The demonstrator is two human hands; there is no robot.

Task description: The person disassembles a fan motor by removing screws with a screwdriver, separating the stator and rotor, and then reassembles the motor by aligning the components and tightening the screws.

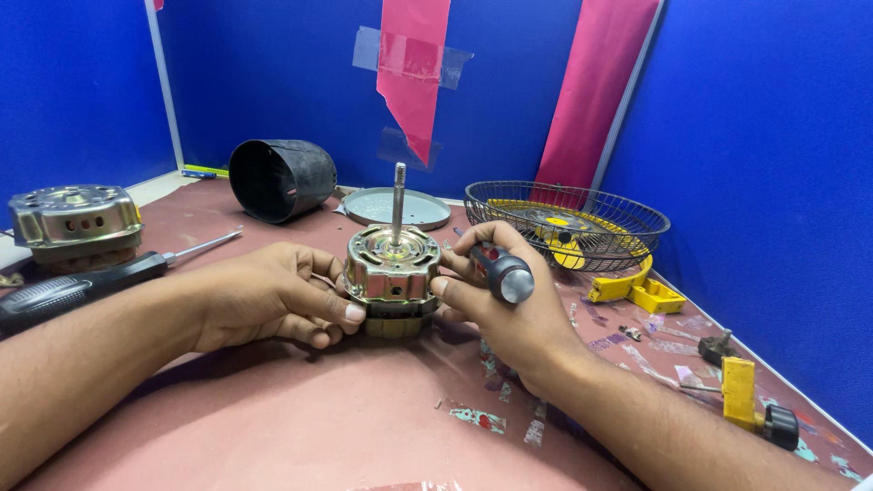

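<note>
while both hands [273, 300] [496, 291] grip the motor [393, 273], the right-held screwdriver [502, 271] tip stays hidden

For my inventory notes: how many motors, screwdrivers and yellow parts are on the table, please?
Motors: 2, one between both hands, one at far left
Screwdrivers: 2, one in right hand, one lying left
Yellow parts: 2, bracket, block
Total: 6

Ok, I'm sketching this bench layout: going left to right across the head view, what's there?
Spare motor → black cylinder → left hand → motor with shaft → right hand holding a screwdriver → wire fan guard → yellow bracket.
</note>
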